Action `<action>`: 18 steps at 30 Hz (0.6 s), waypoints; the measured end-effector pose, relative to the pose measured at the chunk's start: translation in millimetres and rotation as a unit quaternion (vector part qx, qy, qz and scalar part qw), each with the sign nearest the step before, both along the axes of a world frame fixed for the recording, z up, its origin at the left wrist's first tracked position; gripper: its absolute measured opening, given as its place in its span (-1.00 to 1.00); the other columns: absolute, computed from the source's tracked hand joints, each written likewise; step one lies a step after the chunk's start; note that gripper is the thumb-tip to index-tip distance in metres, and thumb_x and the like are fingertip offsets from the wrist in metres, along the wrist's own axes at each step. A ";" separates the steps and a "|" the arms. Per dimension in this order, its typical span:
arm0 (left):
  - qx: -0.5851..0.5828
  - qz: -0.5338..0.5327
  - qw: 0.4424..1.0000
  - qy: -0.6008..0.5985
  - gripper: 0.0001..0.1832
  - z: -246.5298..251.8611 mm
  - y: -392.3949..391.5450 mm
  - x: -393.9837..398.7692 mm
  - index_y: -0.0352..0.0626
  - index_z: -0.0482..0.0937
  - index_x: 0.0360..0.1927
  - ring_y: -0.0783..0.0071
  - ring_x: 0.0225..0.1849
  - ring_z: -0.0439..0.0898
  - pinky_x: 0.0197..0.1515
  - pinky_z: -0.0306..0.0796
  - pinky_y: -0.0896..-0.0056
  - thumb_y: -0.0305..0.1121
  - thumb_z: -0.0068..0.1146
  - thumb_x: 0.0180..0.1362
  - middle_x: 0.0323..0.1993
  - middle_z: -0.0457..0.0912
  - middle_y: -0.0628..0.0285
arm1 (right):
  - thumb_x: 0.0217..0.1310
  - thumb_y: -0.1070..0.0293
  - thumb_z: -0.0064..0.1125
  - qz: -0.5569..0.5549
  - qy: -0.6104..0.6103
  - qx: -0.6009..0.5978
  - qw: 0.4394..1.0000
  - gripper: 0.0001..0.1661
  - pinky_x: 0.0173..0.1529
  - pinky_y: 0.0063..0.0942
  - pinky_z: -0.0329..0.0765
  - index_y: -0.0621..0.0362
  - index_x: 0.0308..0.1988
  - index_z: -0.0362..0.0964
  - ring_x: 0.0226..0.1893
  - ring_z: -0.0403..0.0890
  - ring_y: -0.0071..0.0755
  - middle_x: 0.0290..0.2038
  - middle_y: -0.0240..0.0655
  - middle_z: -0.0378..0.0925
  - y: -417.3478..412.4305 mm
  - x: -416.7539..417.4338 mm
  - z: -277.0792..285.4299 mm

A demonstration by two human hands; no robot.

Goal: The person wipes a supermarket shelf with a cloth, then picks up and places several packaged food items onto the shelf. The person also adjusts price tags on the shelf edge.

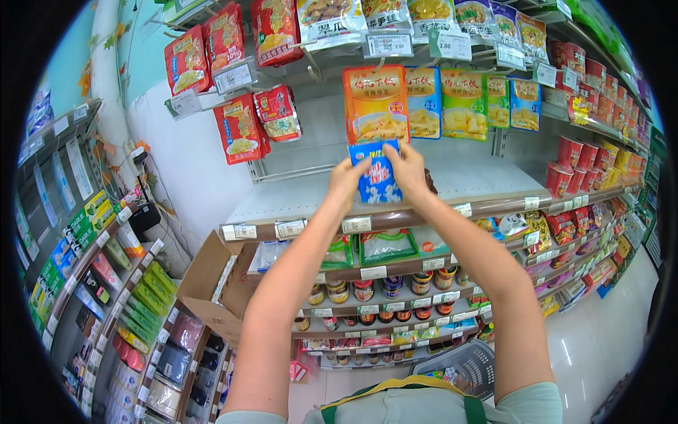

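Between my left hand (347,177) and my right hand (409,170) is a small blue packet (377,177) with white and red print, gripped at its upper side edges and held upright. It is over a perforated metal shelf (471,183). Directly behind its top edge hangs an orange food pouch (375,103) on a hook. Blue pouches (422,103) and a green pouch (464,106) hang to the right of it. A dark brown item, partly hidden, shows behind my right hand.
An open cardboard box (212,312) stands at the lower left. Below the shelf are rows of jars (364,290). A grey shopping basket (471,365) with packets sits on the floor. Red cups (559,180) stand at the right, and toothpaste boxes (79,233) line the left shelving.
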State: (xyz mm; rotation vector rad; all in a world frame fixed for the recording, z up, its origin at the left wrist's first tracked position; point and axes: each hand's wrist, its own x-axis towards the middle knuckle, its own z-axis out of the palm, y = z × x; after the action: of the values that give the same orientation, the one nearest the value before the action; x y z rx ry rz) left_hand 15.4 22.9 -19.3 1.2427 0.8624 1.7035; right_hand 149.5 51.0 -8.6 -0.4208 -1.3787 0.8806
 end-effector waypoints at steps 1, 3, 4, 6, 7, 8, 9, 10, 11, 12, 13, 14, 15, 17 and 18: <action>-0.009 -0.003 1.000 -0.015 -0.78 -6.7 -0.9 9.1 -0.26 0.50 -0.28 0.54 -0.40 0.55 -0.35 0.46 0.50 -0.34 0.15 0.05 -0.38 0.59 0.22 | 0.10 0.29 0.08 0.020 0.011 -0.021 1.000 -0.75 -0.35 -0.57 0.42 0.28 -0.33 0.43 -0.45 0.44 -0.68 -0.47 -0.35 0.52 -4.7 6.3 -6.6; 0.019 -0.039 0.999 0.004 -0.79 -10.3 -0.1 18.9 -0.28 0.50 -0.29 0.54 -0.37 0.56 -0.32 0.48 0.50 -0.38 0.16 0.04 -0.37 0.59 0.19 | 0.10 0.28 0.09 -0.024 -0.007 0.013 1.000 -0.75 -0.36 -0.58 0.43 0.26 -0.31 0.42 -0.46 0.45 -0.67 -0.46 -0.33 0.53 16.8 14.9 -29.1; 0.030 -0.034 0.999 0.016 -0.78 -12.3 -0.8 18.5 -0.31 0.48 -0.26 0.54 -0.35 0.56 -0.31 0.48 0.50 -0.41 0.15 0.04 -0.34 0.58 0.18 | 0.10 0.28 0.10 0.020 0.012 -0.023 0.999 -0.75 -0.36 -0.56 0.44 0.26 -0.33 0.40 -0.46 0.47 -0.64 -0.45 -0.30 0.53 7.2 15.3 -24.0; 0.052 -0.033 0.998 0.024 -0.76 -13.2 -3.4 17.4 -0.31 0.46 -0.23 0.55 -0.35 0.56 -0.30 0.48 0.50 -0.42 0.15 0.04 -0.32 0.58 0.17 | 0.07 0.27 0.13 -0.024 -0.025 0.025 0.999 -0.72 -0.34 -0.54 0.45 0.27 -0.32 0.36 -0.46 0.49 -0.57 -0.45 -0.27 0.53 11.1 12.4 -29.6; 0.060 -0.032 0.997 0.028 -0.75 -14.0 -4.8 16.4 -0.32 0.45 -0.21 0.55 -0.34 0.56 -0.30 0.48 0.50 -0.42 0.15 0.04 -0.31 0.57 0.17 | 0.06 0.27 0.13 -0.032 -0.042 0.038 0.998 -0.71 -0.33 -0.53 0.45 0.28 -0.31 0.35 -0.45 0.50 -0.54 -0.44 -0.26 0.53 8.1 12.0 -28.7; 0.059 -0.022 0.997 0.054 -0.71 -15.0 -3.7 13.4 -0.31 0.43 -0.17 0.55 -0.31 0.55 -0.27 0.48 0.50 -0.49 0.16 0.01 -0.28 0.57 0.17 | 0.05 0.29 0.13 -0.025 -0.041 0.035 0.998 -0.71 -0.32 -0.52 0.45 0.28 -0.30 0.34 -0.44 0.50 -0.54 -0.43 -0.25 0.52 9.8 11.1 -29.2; 0.064 -0.012 0.994 0.085 -0.70 -14.2 -6.8 14.8 -0.31 0.41 -0.15 0.53 -0.29 0.55 -0.24 0.47 0.49 -0.50 0.15 0.01 -0.26 0.56 0.17 | 0.03 0.31 0.13 -0.019 -0.041 0.031 0.999 -0.71 -0.32 -0.52 0.45 0.28 -0.29 0.33 -0.43 0.50 -0.53 -0.42 -0.25 0.52 11.1 11.6 -30.1; 0.069 -0.001 0.991 0.115 -0.68 -12.6 -11.4 17.1 -0.31 0.40 -0.14 0.52 -0.26 0.54 -0.21 0.47 0.48 -0.52 0.15 0.00 -0.25 0.55 0.17 | 0.02 0.33 0.13 -0.013 -0.040 0.027 0.999 -0.71 -0.31 -0.52 0.45 0.28 -0.27 0.32 -0.43 0.50 -0.52 -0.41 -0.24 0.51 12.3 12.2 -30.3; 0.074 0.010 0.987 0.145 -0.67 -11.4 -13.6 18.7 -0.30 0.38 -0.12 0.51 -0.23 0.54 -0.18 0.46 0.47 -0.54 0.14 0.00 -0.23 0.54 0.17 | 0.01 0.35 0.11 -0.005 -0.045 0.022 0.999 -0.71 -0.30 -0.51 0.45 0.28 -0.26 0.32 -0.41 0.50 -0.52 -0.40 -0.24 0.51 13.3 13.9 -29.8; 0.073 0.007 0.986 0.146 -0.65 -12.3 -14.0 17.7 -0.30 0.37 -0.11 0.51 -0.23 0.53 -0.17 0.46 0.48 -0.56 0.14 -0.01 -0.22 0.54 0.17 | -0.01 0.38 0.09 0.006 -0.050 0.015 0.999 -0.71 -0.29 -0.51 0.45 0.29 -0.25 0.31 -0.40 0.49 -0.52 -0.39 -0.24 0.50 11.1 15.3 -28.9; 0.073 0.005 0.986 0.147 -0.63 -12.5 -13.7 16.6 -0.30 0.36 -0.09 0.51 -0.22 0.53 -0.16 0.45 0.48 -0.58 0.13 -0.02 -0.21 0.53 0.17 | -0.02 0.41 0.08 0.016 -0.056 0.009 0.998 -0.71 -0.28 -0.51 0.45 0.29 -0.24 0.31 -0.39 0.49 -0.52 -0.38 -0.23 0.50 9.2 16.6 -28.0; 0.072 0.003 0.986 0.148 -0.61 -12.8 -13.4 15.9 -0.30 0.35 -0.08 0.51 -0.21 0.53 -0.16 0.45 0.48 -0.60 0.13 -0.03 -0.21 0.53 0.17 | -0.03 0.44 0.06 0.031 -0.051 -0.002 0.998 -0.71 -0.27 -0.51 0.45 0.30 -0.23 0.30 -0.38 0.49 -0.52 -0.38 -0.23 0.49 8.6 17.3 -27.4; 0.066 0.007 0.987 0.148 -0.60 -12.8 -13.4 16.3 -0.30 0.34 -0.07 0.51 -0.22 0.53 -0.16 0.45 0.49 -0.60 0.13 -0.03 -0.21 0.53 0.17 | -0.05 0.46 0.05 0.046 -0.045 -0.011 0.998 -0.71 -0.27 -0.52 0.45 0.30 -0.23 0.30 -0.38 0.49 -0.51 -0.37 -0.23 0.49 8.4 18.3 -26.1; 0.054 0.016 0.987 0.148 -0.59 -13.3 -13.6 17.6 -0.29 0.33 -0.06 0.51 -0.22 0.53 -0.16 0.45 0.49 -0.62 0.12 -0.03 -0.21 0.53 0.18 | -0.07 0.50 0.03 0.068 -0.041 -0.030 0.996 -0.69 -0.26 -0.52 0.45 0.31 -0.21 0.30 -0.37 0.49 -0.50 -0.36 -0.23 0.48 3.8 20.6 -24.0; 0.053 0.017 0.987 0.149 -0.59 -13.2 -13.2 17.1 -0.30 0.34 -0.06 0.52 -0.23 0.53 -0.16 0.45 0.49 -0.62 0.12 -0.03 -0.21 0.53 0.18 | -0.07 0.51 0.03 0.076 -0.041 -0.037 0.996 -0.69 -0.25 -0.52 0.45 0.31 -0.21 0.30 -0.37 0.49 -0.50 -0.35 -0.23 0.48 -0.1 22.1 -21.3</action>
State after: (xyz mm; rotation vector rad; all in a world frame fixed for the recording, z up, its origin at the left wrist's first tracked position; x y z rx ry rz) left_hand 32.6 9.7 -32.5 1.5909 0.9822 1.6321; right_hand 171.6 50.9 -29.9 -0.4178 -1.4715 1.0512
